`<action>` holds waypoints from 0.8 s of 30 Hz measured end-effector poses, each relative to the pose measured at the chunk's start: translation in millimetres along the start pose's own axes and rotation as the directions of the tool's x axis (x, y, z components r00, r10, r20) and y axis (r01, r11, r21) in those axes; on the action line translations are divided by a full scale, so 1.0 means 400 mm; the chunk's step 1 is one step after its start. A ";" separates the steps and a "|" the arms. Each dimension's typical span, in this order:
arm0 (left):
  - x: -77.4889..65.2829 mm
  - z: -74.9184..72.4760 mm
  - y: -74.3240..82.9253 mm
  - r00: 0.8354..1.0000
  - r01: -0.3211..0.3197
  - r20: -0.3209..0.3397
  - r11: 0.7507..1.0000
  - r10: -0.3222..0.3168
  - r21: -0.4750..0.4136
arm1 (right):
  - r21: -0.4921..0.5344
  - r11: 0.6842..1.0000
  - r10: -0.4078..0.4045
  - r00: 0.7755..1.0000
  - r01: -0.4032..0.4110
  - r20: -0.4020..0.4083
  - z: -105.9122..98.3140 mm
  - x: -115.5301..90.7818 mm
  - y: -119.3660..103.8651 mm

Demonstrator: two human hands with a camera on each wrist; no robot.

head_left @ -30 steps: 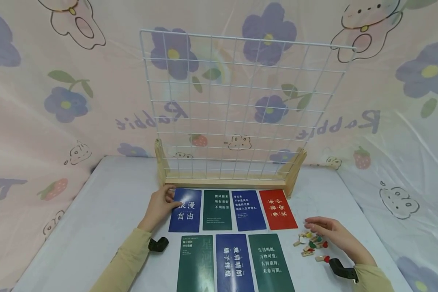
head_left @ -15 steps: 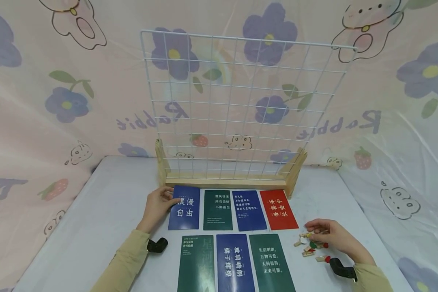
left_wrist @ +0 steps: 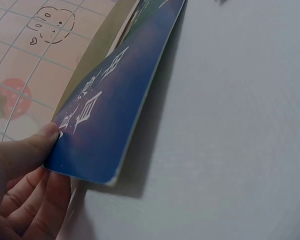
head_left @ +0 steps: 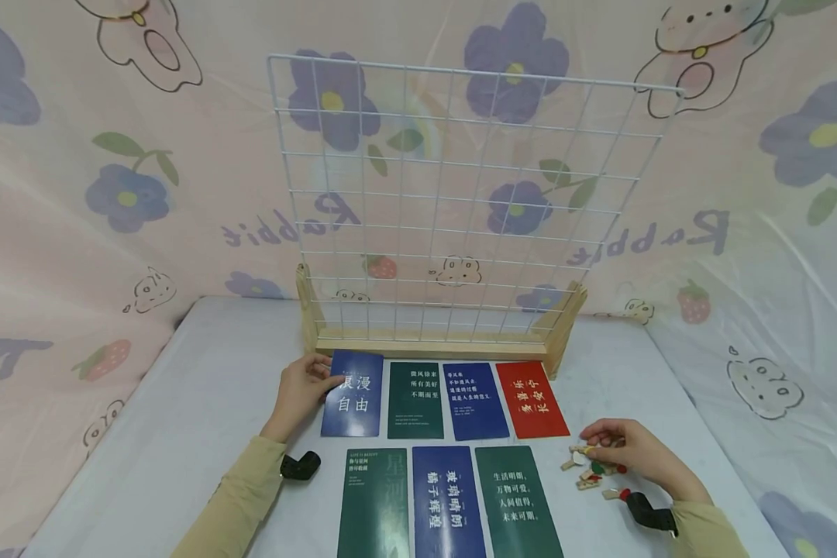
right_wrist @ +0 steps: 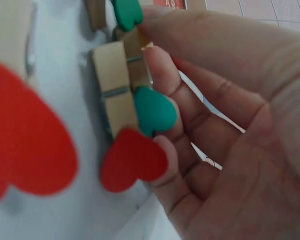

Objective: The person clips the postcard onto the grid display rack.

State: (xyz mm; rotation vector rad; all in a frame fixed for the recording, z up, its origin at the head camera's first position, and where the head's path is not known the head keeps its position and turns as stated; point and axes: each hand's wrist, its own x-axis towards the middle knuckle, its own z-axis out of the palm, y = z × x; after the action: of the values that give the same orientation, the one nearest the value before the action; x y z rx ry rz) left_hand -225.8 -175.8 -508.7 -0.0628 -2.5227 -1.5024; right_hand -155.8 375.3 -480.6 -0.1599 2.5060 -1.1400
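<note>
My left hand pinches the left edge of a blue card with white characters, thumb on its face and fingers behind. The left wrist view shows this card raised off the table, with a shadow under it. On the right, my right hand reaches into a small pile of wooden clothespins with coloured hearts. Thumb and forefinger pinch a clothespin with a yellow heart, mostly hidden by the fingers. Clothespins with a red heart and a green heart lie against the other fingers.
A white wire grid stands upright in a wooden base behind the cards. Green cards, blue ones and a red card lie in two rows on the white table. Patterned cloth hangs behind.
My left hand has lifted the blue card slightly off the table, its top edge rising toward the grid base. The right thumb and forefinger have come down and closed on a clothespin in the pile.
</note>
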 end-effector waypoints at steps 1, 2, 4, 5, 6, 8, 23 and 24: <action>0.000 0.000 0.001 1.000 0.005 0.002 1.000 -0.005 -0.005 | -0.005 1.000 -0.005 1.000 0.006 0.005 -0.001 0.002 0.000; 0.000 -0.001 0.002 1.000 0.012 0.005 1.000 -0.012 -0.016 | -0.008 1.000 -0.011 1.000 0.012 0.010 -0.001 0.003 0.000; 0.000 -0.002 0.004 1.000 0.024 0.013 0.999 -0.023 -0.030 | -0.011 1.000 -0.020 1.000 0.020 0.019 -0.002 0.004 0.000; 0.000 -0.003 0.004 0.999 0.030 0.017 0.999 -0.029 -0.038 | -0.010 1.000 -0.022 0.999 0.022 0.023 -0.002 0.004 0.000; -0.001 -0.003 0.004 0.999 0.037 0.020 0.998 -0.036 -0.051 | -0.007 1.000 -0.023 0.999 0.023 0.026 -0.001 0.004 0.000; -0.003 -0.005 0.004 0.998 0.056 0.028 0.996 -0.054 -0.075 | -0.002 1.000 -0.019 0.999 0.019 0.029 0.000 0.003 0.000; -0.005 -0.017 0.011 0.992 0.123 0.050 0.955 -0.114 -0.269 | -0.027 1.000 -0.003 1.000 0.003 0.009 0.003 -0.003 -0.005; -0.007 -0.019 0.017 0.992 0.128 0.050 0.953 -0.118 -0.274 | -0.022 1.000 -0.002 1.000 0.002 0.010 0.003 -0.003 -0.006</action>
State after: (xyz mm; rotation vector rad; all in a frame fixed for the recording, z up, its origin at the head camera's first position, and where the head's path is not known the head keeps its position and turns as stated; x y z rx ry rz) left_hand -221.2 -179.0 -499.9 0.0290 -2.3604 -1.9110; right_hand -154.5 373.2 -479.1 -0.1737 2.5110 -1.1099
